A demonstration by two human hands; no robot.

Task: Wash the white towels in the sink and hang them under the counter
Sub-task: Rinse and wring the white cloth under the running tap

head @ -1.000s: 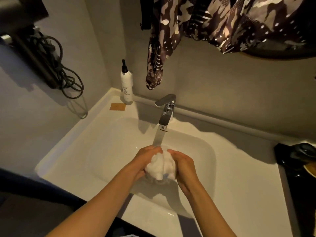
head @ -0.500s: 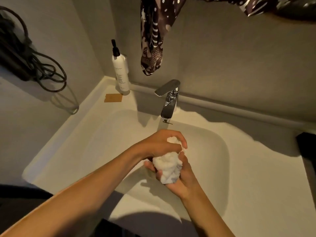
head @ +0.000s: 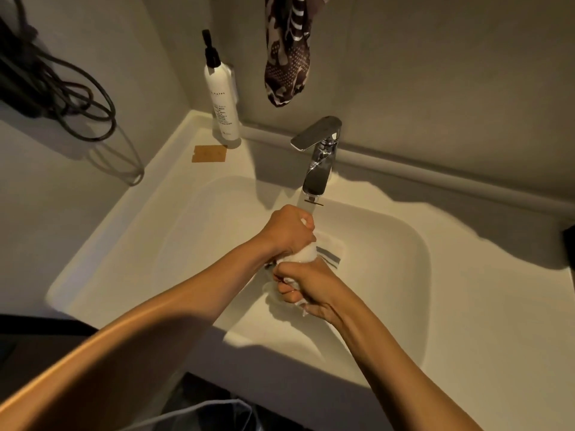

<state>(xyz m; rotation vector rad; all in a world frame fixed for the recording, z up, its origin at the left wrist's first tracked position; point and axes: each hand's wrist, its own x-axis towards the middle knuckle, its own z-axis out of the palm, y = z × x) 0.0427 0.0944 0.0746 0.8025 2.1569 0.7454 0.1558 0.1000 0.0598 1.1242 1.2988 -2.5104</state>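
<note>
A bunched wet white towel is held over the basin of the white sink, just below the chrome faucet. Water runs from the spout onto it. My left hand grips the towel's upper end, close to the stream. My right hand is clenched around its lower end. The two fists sit one above the other, and the towel is twisted tight between them. A second towel with grey stripes lies in the basin behind my hands, partly hidden.
A white pump bottle stands at the sink's back left corner, with a small brown card lying beside it. A patterned cloth hangs above the faucet. Dark coiled cables hang on the left wall.
My hands went from cupping the balled towel to gripping it in two stacked fists, twisting it. They moved back under the running stream. The view tilted further down.
</note>
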